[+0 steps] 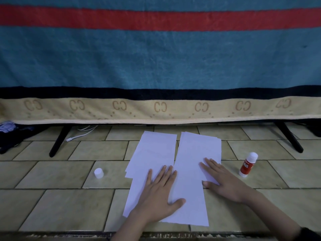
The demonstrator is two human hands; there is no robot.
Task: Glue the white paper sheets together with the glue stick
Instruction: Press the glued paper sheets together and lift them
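The left hand (160, 193) lies flat, fingers spread wide, on the white paper sheets (187, 171) on the tiled floor (69, 206); the right hand (224, 181) presses likewise, holding nothing. The glue stick (248, 164) stands upright right of them, its cap (99, 173) apart on the left

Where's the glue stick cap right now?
Head view: the white cap stands on the tiled floor, left of the paper sheets, apart from the left hand.
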